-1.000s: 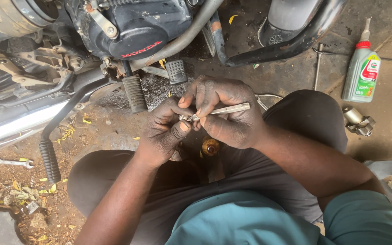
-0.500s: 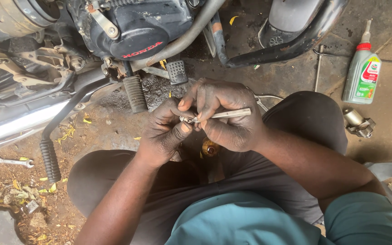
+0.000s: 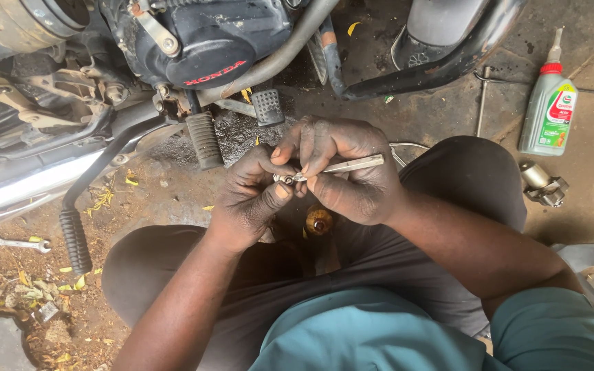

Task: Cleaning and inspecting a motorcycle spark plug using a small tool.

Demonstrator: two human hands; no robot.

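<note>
**A:** Head view, risks. What could go wrong here?

**B:** The small metal fitting [image 3: 287, 179] is pinched only at the tips of the left hand [image 3: 252, 199], above the gap between the person's knees. A slip of greasy fingers [image 3: 282, 190] would likely drop it to the dirt floor [image 3: 166, 199], among the yellow leaf litter [image 3: 101, 200], where it would be hard to find. The slim metal tool [image 3: 342, 165] in the right hand [image 3: 348, 172] presses against the fitting; too much force, in my judgement, could skid the tip off into the left thumb.

**A:** Anything below the hands?

**B:** A round brass-coloured part [image 3: 318, 221] lies on the floor just under them, between the legs. A dropped piece might knock it.

**A:** Head view, positions. Where is the fitting relative to the fingers?

**B:** It sits between the left thumb and forefinger, both closed on it, touching the tool's near end. The right fingers are wrapped shut around the tool's shaft, which points away to the right. Both hands meet in front of the motorcycle engine [image 3: 201, 41], near its ribbed footpeg [image 3: 203, 140].

**A:** And round about?

**B:** A green oil bottle [image 3: 548, 113] stands toward the floor's right edge with a small metal cylinder [image 3: 543, 184] beside it; a spanner [image 3: 18, 243] lies well apart at the left edge.
</note>
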